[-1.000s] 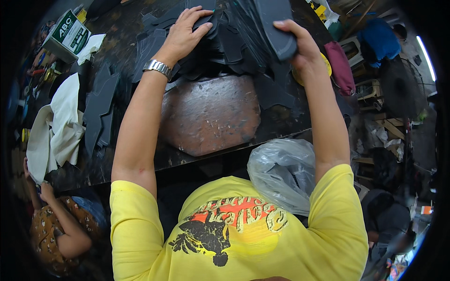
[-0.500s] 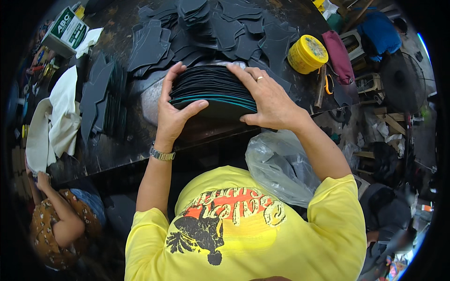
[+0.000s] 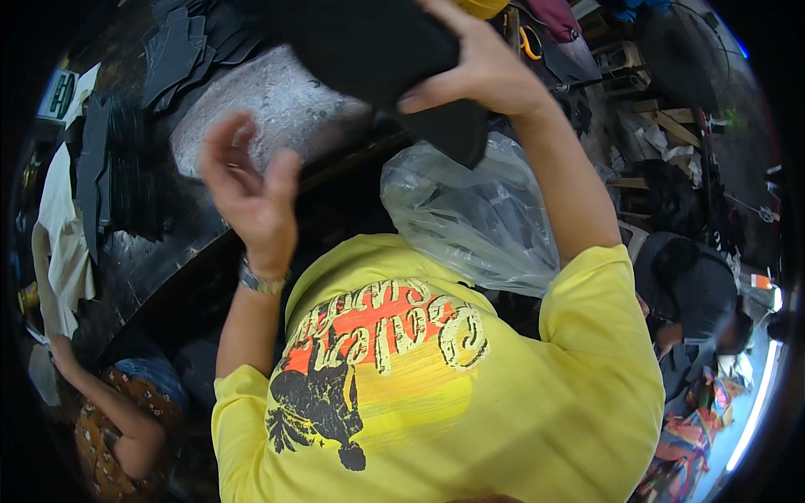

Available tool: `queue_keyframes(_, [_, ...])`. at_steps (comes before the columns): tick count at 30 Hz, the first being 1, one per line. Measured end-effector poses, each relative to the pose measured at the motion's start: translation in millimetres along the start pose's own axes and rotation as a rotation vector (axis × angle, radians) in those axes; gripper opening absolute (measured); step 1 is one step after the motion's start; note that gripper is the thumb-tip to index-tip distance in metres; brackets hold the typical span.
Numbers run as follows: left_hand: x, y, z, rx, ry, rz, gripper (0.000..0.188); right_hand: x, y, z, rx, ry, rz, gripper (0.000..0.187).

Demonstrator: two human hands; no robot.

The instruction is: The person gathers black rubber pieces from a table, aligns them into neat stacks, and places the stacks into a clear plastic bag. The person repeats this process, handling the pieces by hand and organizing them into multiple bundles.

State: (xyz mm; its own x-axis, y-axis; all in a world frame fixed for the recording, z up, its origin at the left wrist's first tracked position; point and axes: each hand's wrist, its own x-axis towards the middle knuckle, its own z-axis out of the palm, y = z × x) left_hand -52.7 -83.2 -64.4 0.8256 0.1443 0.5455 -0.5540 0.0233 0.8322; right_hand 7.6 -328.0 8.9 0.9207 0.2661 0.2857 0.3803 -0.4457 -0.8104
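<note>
My right hand (image 3: 482,71) grips a stack of black cut sheet pieces (image 3: 360,50), thumb on the near face and fingers over the far side. Part of the stack runs out of the top of the picture, and one pointed end hangs toward my body. Empty and slightly blurred, my left hand (image 3: 251,184) is raised apart from the stack, its fingers loosely curved and the thumb held away. Behind it lies a pale grey, worn slab (image 3: 260,88) on the dark table (image 3: 180,251).
More black pieces lie at the far left (image 3: 180,54); another pile (image 3: 96,168) stands beside white cloth (image 3: 63,251). A clear plastic bag (image 3: 470,218) sits below my right hand. Orange-handled scissors (image 3: 530,42) and a yellow tub (image 3: 482,7) are far right. Other people (image 3: 126,411) sit nearby.
My left hand has let go of the stack and moved left and nearer. My right hand has lifted and turned the stack off the slab. The view has shifted too.
</note>
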Motion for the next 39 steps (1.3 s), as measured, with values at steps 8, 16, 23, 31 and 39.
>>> queue_keyframes(8, [-66.2,-9.8,70.5,0.317,-0.677,-0.267,0.065,-103.6,18.1,-53.1,0.611,-0.408,0.259,0.087])
queue_keyframes(16, [-81.6,-18.6,82.3,-0.668,-0.519,-1.614,0.031,-219.7,33.5,-81.8,0.104,-0.477,0.745,0.117])
queue_keyframes(23, [-83.6,16.0,110.3,-0.377,-0.717,-0.876,0.030,-257.7,17.8,-69.5,-0.241,-0.472,0.926,0.107])
queue_keyframes(31, [-47.5,63.8,95.0,-0.550,-0.975,-0.884,0.043,-227.0,31.4,-56.7,0.470,-0.026,0.994,0.056])
queue_keyframes(39, [-28.6,65.1,98.2,-0.497,-0.966,-0.870,0.046,-220.2,36.1,-50.3,0.449,0.052,0.947,0.069])
